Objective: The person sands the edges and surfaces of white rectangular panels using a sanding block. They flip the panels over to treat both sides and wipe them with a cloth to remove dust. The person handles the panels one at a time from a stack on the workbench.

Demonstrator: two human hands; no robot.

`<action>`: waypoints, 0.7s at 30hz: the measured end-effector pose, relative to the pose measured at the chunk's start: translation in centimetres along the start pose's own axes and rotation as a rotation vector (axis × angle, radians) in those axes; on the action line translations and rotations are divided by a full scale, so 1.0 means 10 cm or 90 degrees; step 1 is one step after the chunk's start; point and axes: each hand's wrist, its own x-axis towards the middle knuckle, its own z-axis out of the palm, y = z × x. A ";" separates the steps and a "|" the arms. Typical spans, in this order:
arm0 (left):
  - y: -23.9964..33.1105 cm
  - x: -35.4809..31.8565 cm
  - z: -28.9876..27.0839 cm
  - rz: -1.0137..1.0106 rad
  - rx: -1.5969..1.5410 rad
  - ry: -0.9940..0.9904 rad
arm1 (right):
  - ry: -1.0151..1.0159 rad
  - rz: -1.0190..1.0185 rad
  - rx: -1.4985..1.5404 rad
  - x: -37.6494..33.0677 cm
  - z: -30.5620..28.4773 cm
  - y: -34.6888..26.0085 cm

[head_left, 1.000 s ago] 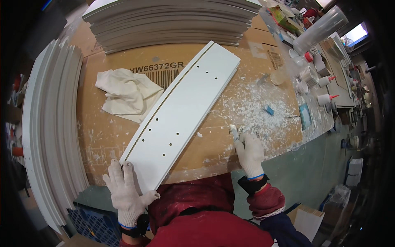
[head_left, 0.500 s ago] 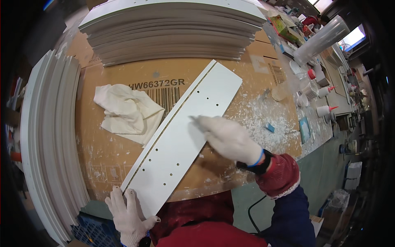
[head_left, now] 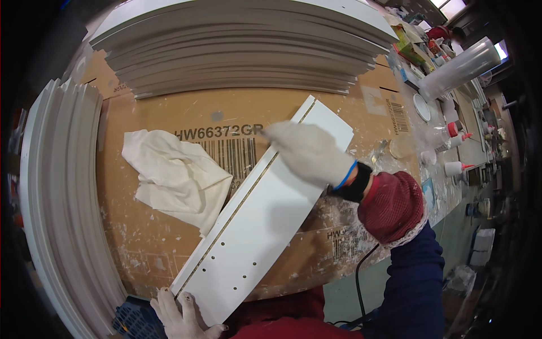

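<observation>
A long, smooth, flat white board (head_left: 282, 209) lies diagonally on scuffed brown cardboard (head_left: 130, 265) covering the desk (head_left: 445, 212). A narrow brownish groove runs parallel to its left long edge. Two rows of small, round, dark holes mark its near half.

The left hand (head_left: 183, 316), in an off-white knit glove, rests on the board's near end, its fingers spread over the corner and not closed.

The right hand (head_left: 310, 152), similarly gloved, is over the far half, with its fingertips by the grooved edge. Its fingers are bent and blurred; whether they grip anything cannot be told. A black band circles the wrist, above it a maroon mesh cuff.

A soft, crumpled cream cloth (head_left: 175, 175) lies in folds just left of the board. White flakes speckle the cardboard. Pale, thin-edged panels form a far stack (head_left: 243, 51) and a left stack (head_left: 62, 203). At the right are a clear plastic roll (head_left: 460, 70) and a white squeeze bottle (head_left: 453, 168) with a pointed red tip.
</observation>
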 end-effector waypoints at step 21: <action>-0.03 0.01 -0.01 0.003 -0.048 0.005 | 0.056 0.277 -0.208 -0.01 -0.63 0.85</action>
